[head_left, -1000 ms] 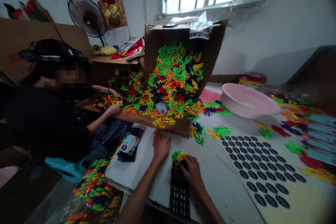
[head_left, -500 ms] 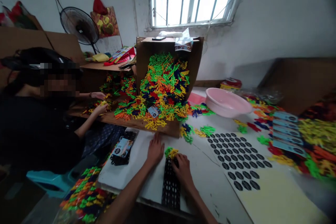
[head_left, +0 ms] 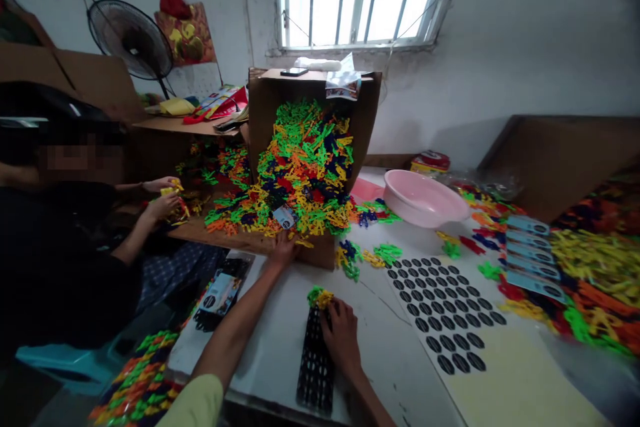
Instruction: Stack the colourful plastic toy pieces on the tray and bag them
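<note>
My left hand (head_left: 283, 252) reaches out to the front edge of a heap of colourful small plastic figures (head_left: 310, 167) that spills from an open cardboard box. Its fingers are stretched toward the yellow pieces there, and I see nothing held. My right hand (head_left: 343, 335) rests on a long black slotted strip (head_left: 316, 363) on the white table. Its bent fingers close on a yellow plastic piece (head_left: 325, 298) at the strip's far end. A green plastic piece (head_left: 315, 295) lies beside it. A small blue-and-white card (head_left: 285, 217) sits in the heap.
Black packs with a printed card (head_left: 219, 293) lie at left. A sheet of black oval stickers (head_left: 440, 300), a pink basin (head_left: 425, 199) and blue cards (head_left: 533, 257) are to the right, with more loose pieces. Another person (head_left: 65, 247) handles yellow pieces at far left.
My left hand has moved away from me, from the table to the heap's front edge. My right hand stays by the black strip. The view has shifted slightly to the right.
</note>
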